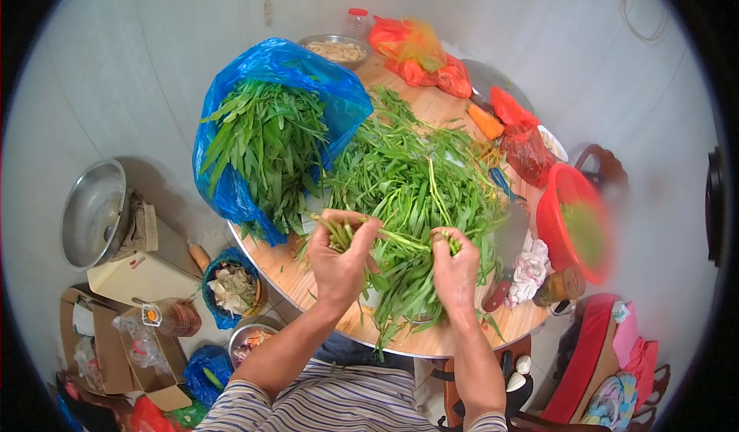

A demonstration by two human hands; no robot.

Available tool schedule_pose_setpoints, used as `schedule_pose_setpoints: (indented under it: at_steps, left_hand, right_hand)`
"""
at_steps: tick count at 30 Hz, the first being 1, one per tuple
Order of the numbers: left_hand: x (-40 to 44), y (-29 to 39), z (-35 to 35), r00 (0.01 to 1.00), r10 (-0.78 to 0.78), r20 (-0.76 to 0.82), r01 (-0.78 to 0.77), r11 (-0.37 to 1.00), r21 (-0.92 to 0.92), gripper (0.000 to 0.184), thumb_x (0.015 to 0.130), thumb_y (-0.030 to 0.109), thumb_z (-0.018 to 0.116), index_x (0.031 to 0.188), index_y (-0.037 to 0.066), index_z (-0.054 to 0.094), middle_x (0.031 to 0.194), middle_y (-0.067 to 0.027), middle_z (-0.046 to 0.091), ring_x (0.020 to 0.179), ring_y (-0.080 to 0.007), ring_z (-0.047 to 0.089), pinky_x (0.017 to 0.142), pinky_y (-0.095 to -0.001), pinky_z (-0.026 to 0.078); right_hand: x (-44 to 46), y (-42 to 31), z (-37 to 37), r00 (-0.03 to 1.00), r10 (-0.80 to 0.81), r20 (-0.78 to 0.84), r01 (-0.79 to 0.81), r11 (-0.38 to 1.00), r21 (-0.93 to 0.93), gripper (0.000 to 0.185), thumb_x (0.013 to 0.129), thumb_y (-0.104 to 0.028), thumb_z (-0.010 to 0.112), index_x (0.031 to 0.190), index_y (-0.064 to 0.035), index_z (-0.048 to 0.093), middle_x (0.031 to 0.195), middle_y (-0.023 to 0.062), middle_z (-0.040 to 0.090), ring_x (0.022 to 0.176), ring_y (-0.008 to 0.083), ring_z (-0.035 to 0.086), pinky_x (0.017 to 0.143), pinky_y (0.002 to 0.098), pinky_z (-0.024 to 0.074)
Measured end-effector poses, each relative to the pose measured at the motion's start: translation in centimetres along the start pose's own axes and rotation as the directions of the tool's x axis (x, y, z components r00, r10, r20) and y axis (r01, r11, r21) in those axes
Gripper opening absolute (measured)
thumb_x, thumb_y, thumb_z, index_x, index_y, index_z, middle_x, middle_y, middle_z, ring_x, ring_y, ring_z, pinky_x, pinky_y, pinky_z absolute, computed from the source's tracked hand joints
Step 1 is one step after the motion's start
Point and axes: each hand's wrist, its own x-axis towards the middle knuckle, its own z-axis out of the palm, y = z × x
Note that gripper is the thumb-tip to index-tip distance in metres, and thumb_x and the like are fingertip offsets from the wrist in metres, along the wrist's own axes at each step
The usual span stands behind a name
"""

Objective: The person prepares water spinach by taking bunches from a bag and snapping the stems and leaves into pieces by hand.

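Observation:
My left hand (340, 256) is closed around a small bundle of green stems (339, 236), held above the front part of the round table. Close by, my right hand (454, 266) pinches more green stems (449, 239), and a few stems stretch between the two hands. Beneath them a big loose heap of leafy greens (416, 178) covers the middle of the table. To the left, an open blue plastic bag (339, 85) holds a thick bunch of leafy greens (265, 135). A cleaver (509, 236) lies to the right of my right hand, partly under leaves.
A red plastic basin (548, 216) stands at the table's right edge beside a crumpled white cloth (531, 269) and a jar (560, 287). Red bags (450, 74), a carrot (485, 122) and a bowl (336, 50) sit farther back. A blue-lined bin (219, 309) is on the floor, left.

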Motion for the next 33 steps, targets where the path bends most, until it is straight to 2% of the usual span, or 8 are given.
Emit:
schedule_pose_setpoints:
  at_steps: [6,9,10,12,17,20,23,33]
  left_hand:
    - [2.8,-1.3,-1.9,0.972,-0.233,-0.002,0.230,0.961,-0.155,0.016,0.097,0.017,0.064,0.098,0.003,0.056,0.087,-0.0095,0.066,0.073,-0.0174,0.067,0.056,-0.0288,0.058]
    - [3.5,-2.8,-2.2,0.902,-0.429,0.054,0.415,0.824,-0.386,0.018,0.097,0.019,0.066,0.104,0.008,0.054,0.078,-0.0067,0.061,0.065,-0.0179,0.064,0.061,-0.0315,0.060]
    - [3.5,-2.7,-2.2,0.902,-0.427,0.056,0.415,0.824,-0.387,0.018,0.097,0.019,0.066,0.104,0.008,0.054,0.078,-0.0067,0.061,0.065,-0.0179,0.064,0.061,-0.0315,0.060]
    - [3.7,-2.4,-2.2,0.825,-0.544,0.152,0.565,0.788,-0.245,0.018,0.097,0.020,0.066,0.104,0.008,0.054,0.073,-0.0048,0.059,0.058,-0.0161,0.060,0.059,-0.0304,0.057]
    - [4.6,-3.0,-1.0,0.862,-0.451,0.229,0.461,0.887,0.012,0.034,0.093,0.022,0.072,0.117,-0.001,0.062,0.072,-0.0023,0.057,0.058,-0.0104,0.054,0.049,-0.0267,0.045]
    - [5.6,-4.1,0.2,0.892,-0.380,0.245,0.359,0.925,0.129,0.039,0.092,0.021,0.073,0.121,-0.003,0.062,0.074,-0.0018,0.058,0.059,-0.0096,0.054,0.047,-0.0255,0.043]
    - [6.1,-3.8,1.3,0.895,-0.354,0.269,0.308,0.930,0.201,0.040,0.090,0.022,0.076,0.119,-0.004,0.066,0.076,-0.0017,0.061,0.063,-0.0088,0.056,0.046,-0.0241,0.042]
    - [5.9,-0.9,1.1,0.819,-0.386,0.426,0.285,0.916,0.281,0.029,0.087,0.024,0.079,0.101,0.000,0.072,0.083,-0.0051,0.071,0.062,-0.0089,0.061,0.045,-0.0233,0.044]
  right_hand:
    - [3.8,-0.8,-3.3,0.989,0.117,0.095,-0.144,0.917,0.372,0.021,0.103,-0.016,0.048,0.109,-0.0002,0.060,0.077,0.0063,0.068,0.062,0.0141,0.059,0.058,0.0314,0.0462]
    - [6.5,1.2,-3.9,0.995,-0.051,0.087,0.067,0.979,-0.192,0.026,0.099,-0.022,0.056,0.102,0.0019,0.064,0.078,0.0171,0.072,0.068,0.0232,0.069,0.060,0.0398,0.0491]
    - [6.8,1.2,-3.9,0.995,-0.052,0.085,0.068,0.979,-0.193,0.026,0.099,-0.022,0.056,0.102,0.0019,0.064,0.078,0.0171,0.072,0.068,0.0232,0.069,0.060,0.0398,0.0491]
    - [7.0,0.6,-3.5,0.981,-0.159,0.112,0.194,0.789,-0.583,0.028,0.094,-0.026,0.063,0.098,0.0016,0.069,0.071,0.0226,0.067,0.068,0.0331,0.068,0.064,0.0442,0.0497]
    - [7.5,1.6,-3.3,0.980,-0.130,0.151,0.193,0.810,-0.554,0.027,0.088,-0.029,0.069,0.098,-0.0048,0.076,0.069,0.0258,0.066,0.068,0.0402,0.067,0.067,0.0461,0.0504]
    - [6.6,0.2,-3.4,0.985,-0.075,0.153,0.149,0.816,-0.558,0.025,0.087,-0.028,0.071,0.099,-0.0063,0.077,0.064,0.0219,0.065,0.058,0.0326,0.064,0.061,0.0427,0.0491]
    - [4.4,-2.0,-3.6,0.967,-0.069,0.245,0.146,0.939,-0.311,0.024,0.087,-0.023,0.073,0.101,-0.0039,0.075,0.056,0.0084,0.056,0.053,0.0128,0.047,0.054,0.0338,0.0434]
    - [2.9,-2.9,-4.4,0.877,0.060,0.476,0.087,0.956,-0.280,0.025,0.089,-0.022,0.072,0.100,0.0005,0.071,0.064,-0.0002,0.054,0.062,0.0071,0.046,0.056,0.0298,0.0423]
